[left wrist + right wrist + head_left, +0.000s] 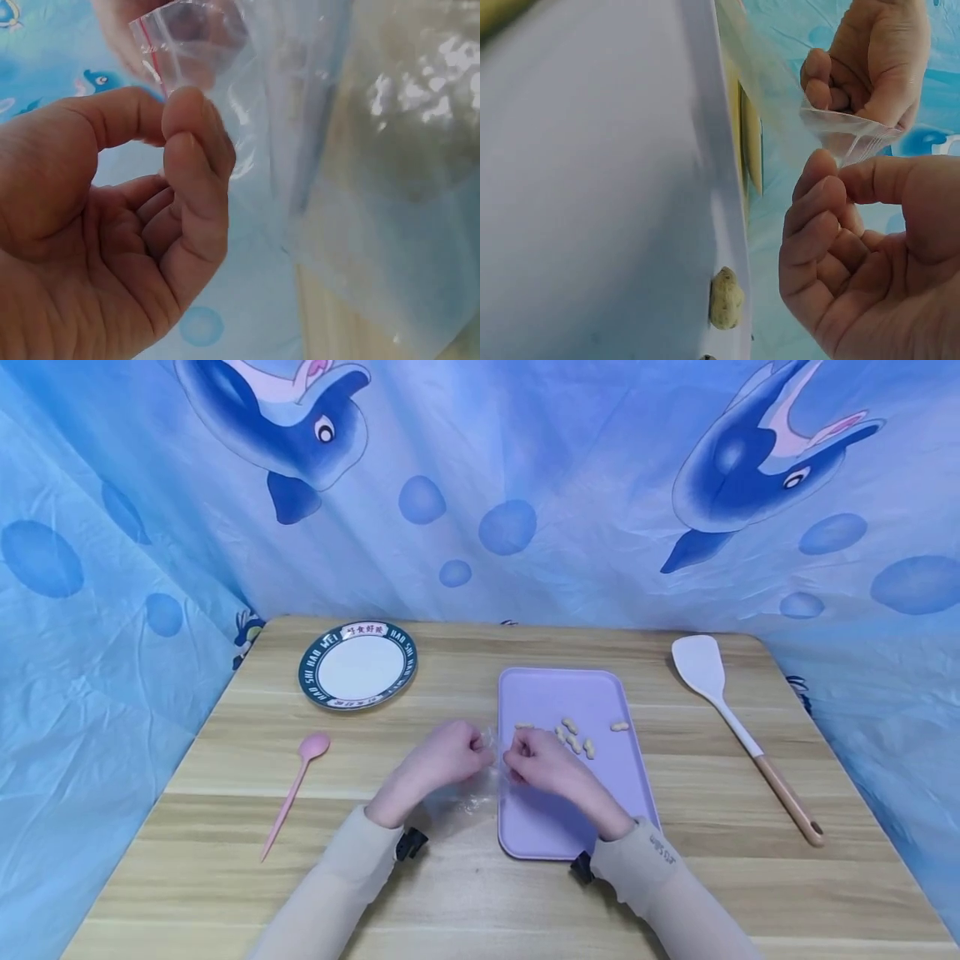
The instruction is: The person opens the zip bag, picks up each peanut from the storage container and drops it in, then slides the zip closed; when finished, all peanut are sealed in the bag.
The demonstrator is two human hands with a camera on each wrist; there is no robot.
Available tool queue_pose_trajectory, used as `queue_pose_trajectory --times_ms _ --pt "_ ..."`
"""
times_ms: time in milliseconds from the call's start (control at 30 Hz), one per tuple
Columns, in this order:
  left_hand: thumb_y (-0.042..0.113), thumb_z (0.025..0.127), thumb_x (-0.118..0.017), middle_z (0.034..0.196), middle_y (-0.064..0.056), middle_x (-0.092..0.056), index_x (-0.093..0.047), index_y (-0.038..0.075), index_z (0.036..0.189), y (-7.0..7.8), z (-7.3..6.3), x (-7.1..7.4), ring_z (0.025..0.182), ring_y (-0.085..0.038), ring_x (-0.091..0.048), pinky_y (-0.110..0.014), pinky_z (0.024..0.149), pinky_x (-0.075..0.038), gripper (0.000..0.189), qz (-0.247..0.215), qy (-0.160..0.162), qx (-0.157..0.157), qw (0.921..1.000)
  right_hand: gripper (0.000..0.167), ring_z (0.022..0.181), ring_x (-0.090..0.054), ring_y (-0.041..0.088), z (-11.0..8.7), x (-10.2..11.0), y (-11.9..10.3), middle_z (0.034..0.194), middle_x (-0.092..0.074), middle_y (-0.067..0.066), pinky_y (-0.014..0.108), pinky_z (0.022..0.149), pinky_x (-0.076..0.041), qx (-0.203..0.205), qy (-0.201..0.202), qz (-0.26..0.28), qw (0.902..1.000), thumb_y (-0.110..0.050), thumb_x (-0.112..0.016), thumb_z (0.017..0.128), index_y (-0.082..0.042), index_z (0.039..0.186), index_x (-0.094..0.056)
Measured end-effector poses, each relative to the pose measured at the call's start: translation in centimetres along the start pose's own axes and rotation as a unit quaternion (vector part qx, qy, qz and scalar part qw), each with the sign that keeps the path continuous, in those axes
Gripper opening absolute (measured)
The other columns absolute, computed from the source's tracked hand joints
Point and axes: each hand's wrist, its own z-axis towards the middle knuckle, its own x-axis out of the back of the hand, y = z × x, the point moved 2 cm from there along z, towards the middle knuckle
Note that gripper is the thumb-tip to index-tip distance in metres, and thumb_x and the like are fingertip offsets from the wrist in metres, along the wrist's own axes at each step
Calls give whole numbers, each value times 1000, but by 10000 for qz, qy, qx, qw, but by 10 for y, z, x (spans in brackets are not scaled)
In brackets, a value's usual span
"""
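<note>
With your left hand [442, 758] and right hand [542, 762] each pinching one lip of the clear zip bag [480, 777] (held beside the purple tray [558, 810]), pull the lips evenly apart.

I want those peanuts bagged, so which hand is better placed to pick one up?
Probably the right hand: it hovers over the purple tray beside the peanuts. The left hand, pinching the clear bag, sits off the tray.
</note>
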Motion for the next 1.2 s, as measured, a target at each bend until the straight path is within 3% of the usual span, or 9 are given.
queue_pose_trajectory --times_ms 133,300,533,800,1200 --pt "14 88 -67 45 5 -49 -48 13 53 0 0 5 42 -9 -40 -23 42 -32 40 16 -237 272 9993 17 51 -51 11 -1 0 0 57 -61 -7 26 48 -40 -18 204 -348 9992 -11 -59 88 -12 71 -59" --pt "12 84 -67 42 4 -49 -53 12 50 5 1 12 39 -9 -38 -23 41 -28 38 384 -361 425 9977 19 49 -52 11 -3 2 -2 52 -59 -10 26 48 -41 -105 470 -696 9964 -11 -60 86 -14 67 -59" --pt "8 80 -66 46 0 -54 -58 9 58 13 -2 21 41 -13 -46 -25 42 -34 23 876 -176 610 9941 20 50 -53 10 -4 4 -2 51 -56 -12 26 48 -42 -161 707 -951 9928 -10 -62 86 -14 66 -58" --pt "7 78 -66 50 -3 -57 -57 8 63 22 -3 25 40 -14 -49 -24 41 -33 18 1143 31 713 9909 24 47 -49 10 -6 6 -3 53 -54 -7 26 46 -39 -151 881 -1218 9885 -10 -62 85 -14 63 -53" --pt "14 81 -68 42 0 -50 -47 13 53 30 -5 29 36 -14 -48 -24 40 -31 36 1003 409 827 9907 26 49 -46 10 -8 9 -5 54 -48 -6 26 49 -39 2 1118 -1498 9824 -9 -63 84 -15 61 -51"
